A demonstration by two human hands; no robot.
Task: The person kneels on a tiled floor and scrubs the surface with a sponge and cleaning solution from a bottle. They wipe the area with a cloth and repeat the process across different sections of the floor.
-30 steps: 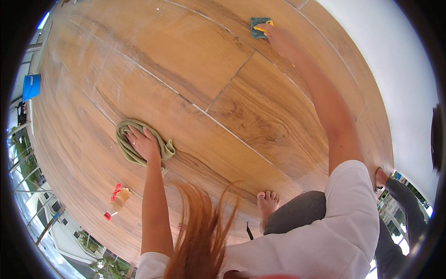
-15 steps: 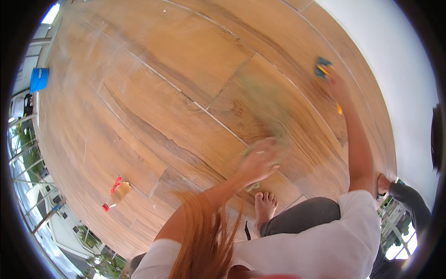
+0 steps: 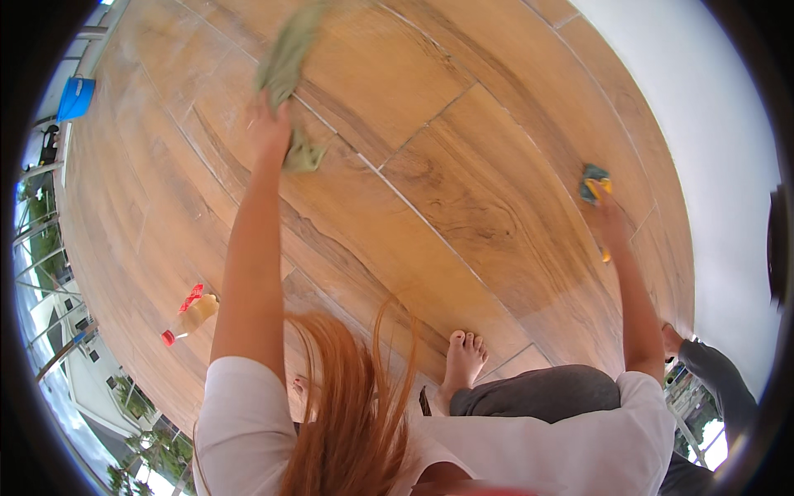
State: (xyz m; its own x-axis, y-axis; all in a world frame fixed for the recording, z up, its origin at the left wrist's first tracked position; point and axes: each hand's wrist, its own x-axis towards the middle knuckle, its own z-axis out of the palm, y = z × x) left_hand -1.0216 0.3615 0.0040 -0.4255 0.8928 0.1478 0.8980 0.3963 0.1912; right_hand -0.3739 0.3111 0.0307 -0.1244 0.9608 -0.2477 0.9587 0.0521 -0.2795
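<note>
My left hand (image 3: 269,131) reaches far forward at the left and grips a green cloth (image 3: 289,58). The cloth trails ahead of the hand, blurred at its far end, and a fold of it lies on the wood-look tile floor (image 3: 447,198) beside the wrist. Over at the right, my right hand (image 3: 610,217) is closed around a brush-like scrubber (image 3: 594,182). Its dark teal head rests on the floor, and yellow parts show at the fingers and again below the hand. My fingers partly hide its shape.
A bottle (image 3: 197,314) with a red cap and brownish liquid lies at the left. A blue bucket (image 3: 76,98) stands far left near a railing. The white wall (image 3: 703,107) borders the floor at the right. My bare foot (image 3: 465,360) is at the lower middle; another person's leg (image 3: 719,372) shows lower right.
My left hand has swept the green cloth from near my foot to the far left. My right hand, still holding the scrubber, has come a little nearer.
</note>
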